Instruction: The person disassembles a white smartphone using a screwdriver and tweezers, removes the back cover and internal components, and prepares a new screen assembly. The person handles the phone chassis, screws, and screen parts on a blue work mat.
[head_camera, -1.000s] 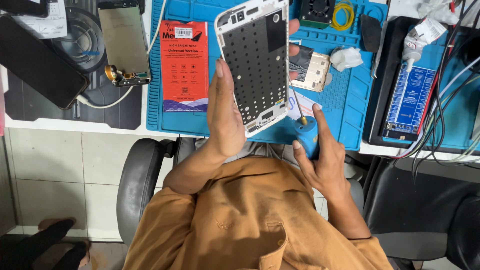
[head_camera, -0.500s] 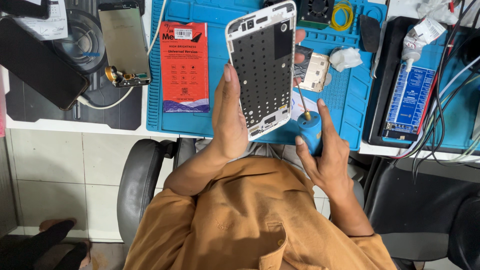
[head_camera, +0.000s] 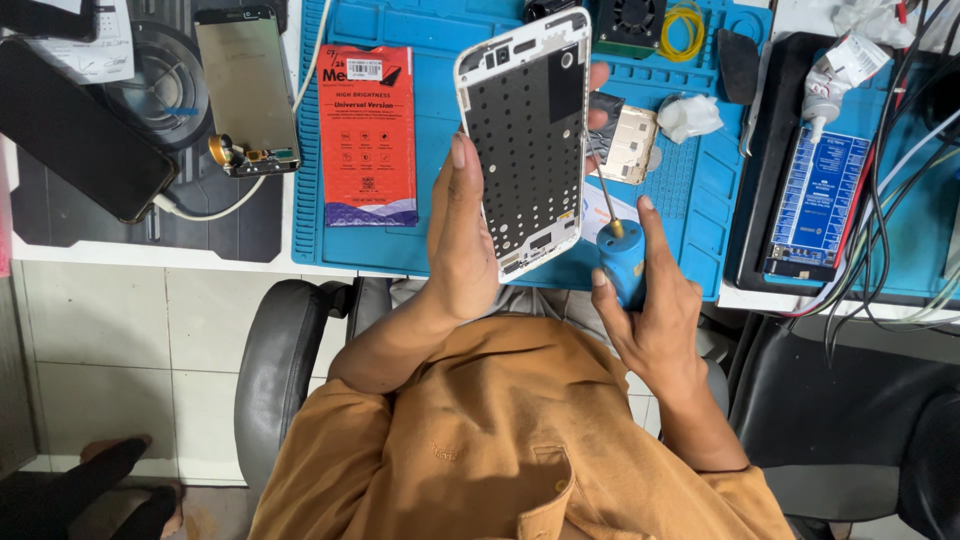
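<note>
Holding a white phone frame (head_camera: 527, 140) upright in the left hand (head_camera: 462, 245), fingers closed round its left edge with the thumb along the side and fingertips showing past the far edge at about 2 o'clock. Showing the frame's dark perforated inner plate, above the blue work mat (head_camera: 445, 240). Gripping a blue-handled screwdriver (head_camera: 618, 262) in the right hand (head_camera: 655, 320), fingers wrapped shut on the handle, thin shaft pointing toward 11 o'clock and ending near the frame's right edge; contact not clear. Lying on the mat at 9 o'clock from the frame, a red packet (head_camera: 370, 135). Further out at 9 o'clock, a loose phone screen (head_camera: 245, 85). Resting at 3 o'clock, just beside the frame, a small gold-coloured plate (head_camera: 632, 145).
</note>
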